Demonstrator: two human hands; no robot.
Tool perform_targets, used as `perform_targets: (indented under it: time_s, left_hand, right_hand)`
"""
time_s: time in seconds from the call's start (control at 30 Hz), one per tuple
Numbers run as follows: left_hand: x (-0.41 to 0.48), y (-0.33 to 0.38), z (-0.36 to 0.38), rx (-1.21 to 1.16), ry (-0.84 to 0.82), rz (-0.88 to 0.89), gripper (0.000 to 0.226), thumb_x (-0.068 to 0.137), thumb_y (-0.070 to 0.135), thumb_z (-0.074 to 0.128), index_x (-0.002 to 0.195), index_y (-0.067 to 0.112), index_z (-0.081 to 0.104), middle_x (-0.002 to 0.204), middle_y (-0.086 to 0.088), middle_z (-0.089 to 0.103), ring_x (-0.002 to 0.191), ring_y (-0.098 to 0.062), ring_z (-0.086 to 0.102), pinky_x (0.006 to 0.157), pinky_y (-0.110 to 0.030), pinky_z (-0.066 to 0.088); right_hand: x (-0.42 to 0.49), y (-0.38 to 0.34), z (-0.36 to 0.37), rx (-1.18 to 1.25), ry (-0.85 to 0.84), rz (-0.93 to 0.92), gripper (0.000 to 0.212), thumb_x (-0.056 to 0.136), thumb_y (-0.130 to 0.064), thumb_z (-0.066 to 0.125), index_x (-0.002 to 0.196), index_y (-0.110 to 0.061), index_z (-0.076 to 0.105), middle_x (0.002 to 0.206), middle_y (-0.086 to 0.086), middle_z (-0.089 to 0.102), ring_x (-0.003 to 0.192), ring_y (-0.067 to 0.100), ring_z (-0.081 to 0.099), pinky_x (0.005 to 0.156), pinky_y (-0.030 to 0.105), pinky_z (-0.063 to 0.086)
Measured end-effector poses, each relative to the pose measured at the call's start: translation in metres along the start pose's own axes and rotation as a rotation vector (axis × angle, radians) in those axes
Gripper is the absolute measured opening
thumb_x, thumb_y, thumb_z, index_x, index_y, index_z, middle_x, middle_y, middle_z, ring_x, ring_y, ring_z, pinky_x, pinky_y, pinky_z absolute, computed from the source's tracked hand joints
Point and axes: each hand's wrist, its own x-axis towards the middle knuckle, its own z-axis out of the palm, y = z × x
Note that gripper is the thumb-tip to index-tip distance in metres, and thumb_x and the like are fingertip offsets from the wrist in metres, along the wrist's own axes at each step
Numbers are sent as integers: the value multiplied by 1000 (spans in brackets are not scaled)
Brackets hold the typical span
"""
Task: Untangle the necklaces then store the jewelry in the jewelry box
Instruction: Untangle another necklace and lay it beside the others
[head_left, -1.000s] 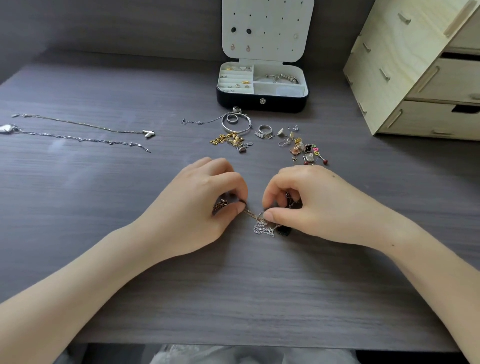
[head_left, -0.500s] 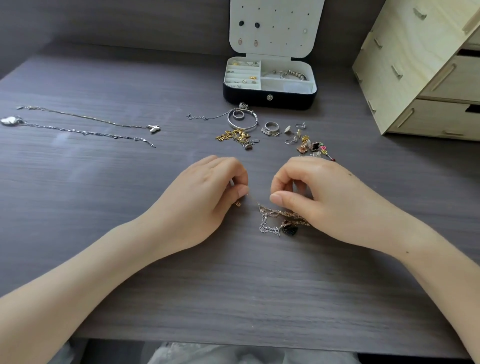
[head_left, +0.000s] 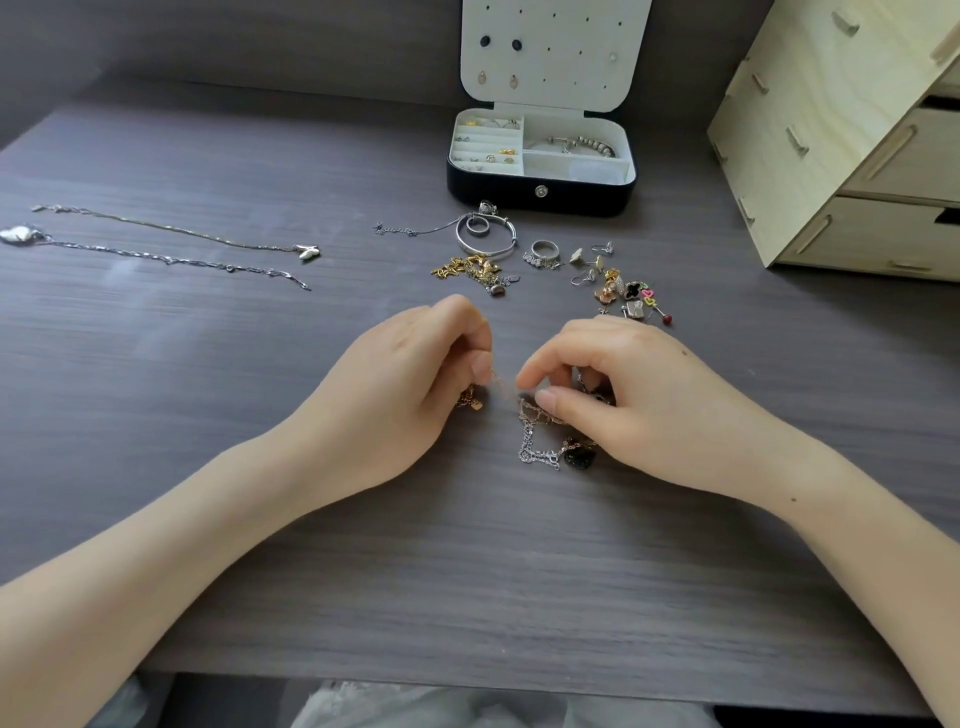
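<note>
A tangle of thin necklaces (head_left: 540, 441) lies on the dark wood table between my hands, with a silver chain loop and a black pendant (head_left: 579, 457) showing. My left hand (head_left: 410, 384) pinches a fine gold chain, a small gold charm (head_left: 474, 404) hanging under its fingers. My right hand (head_left: 623, 395) pinches the tangle from the right with thumb and forefinger. The chain stretches between both hands. The open jewelry box (head_left: 540, 195), black outside and white inside, stands at the back.
Two untangled necklaces (head_left: 171, 244) lie stretched out at the far left. A silver bangle (head_left: 485, 236), a gold chain heap (head_left: 467, 270), rings and several earrings (head_left: 623, 291) sit before the box. A pale wooden drawer unit (head_left: 852, 140) stands at the right.
My hands have drawn slightly apart and then closer again, pulling a gold chain out of the tangle. The view has tilted a little downward, so the box sits nearer the top edge.
</note>
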Motion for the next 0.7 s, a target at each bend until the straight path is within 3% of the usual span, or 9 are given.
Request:
perform_targets:
  time_s: [0.07,0.13,0.33,0.43,0.57,0.7]
  left_hand:
    - [2,-1,1,84,64,16,12,90,23,43,88,14,51,72,18,48,71,-5,37,64,-14,31]
    - [4,-1,0,155,108,49,19,89,27,39,85,14,51,73,18,42,71,-6,35,63,-19,26]
    - [3,6,0,322,157,134,14,87,20,53,84,9,62,83,-5,59,73,-27,49,68,-29,34]
    - [-3,17,3,216,103,127,21,85,31,55,76,15,65,77,1,57,70,-22,49,65,-27,35]
    - [-5,24,11,103,24,-54,29,75,53,54,66,26,59,70,10,51,68,-12,48,61,-14,33]
    - [-2,26,15,113,36,-123,25,65,51,64,64,30,50,69,11,49,67,-9,45,62,-10,31]
  right_hand:
    - [-1,0,-3,3,9,14,3,85,-28,64,88,-29,64,73,-15,53,75,3,45,71,11,31]
    - [-2,0,-4,-18,1,23,7,83,-27,68,84,-30,62,73,-14,54,75,3,45,71,10,30]
    - [-1,-2,-3,-95,-21,45,10,83,-28,65,75,-29,59,73,-13,54,75,4,46,70,9,31]
    - [-1,-2,-1,-106,-4,40,11,86,-28,63,77,-29,55,74,-14,51,73,5,41,72,10,31]
    - [0,-1,1,-71,63,21,12,87,-28,59,78,-28,52,74,-18,47,74,6,41,73,12,31]
    - [-1,-3,-1,4,74,4,6,86,-29,54,81,-27,51,75,-16,52,76,5,44,73,17,33]
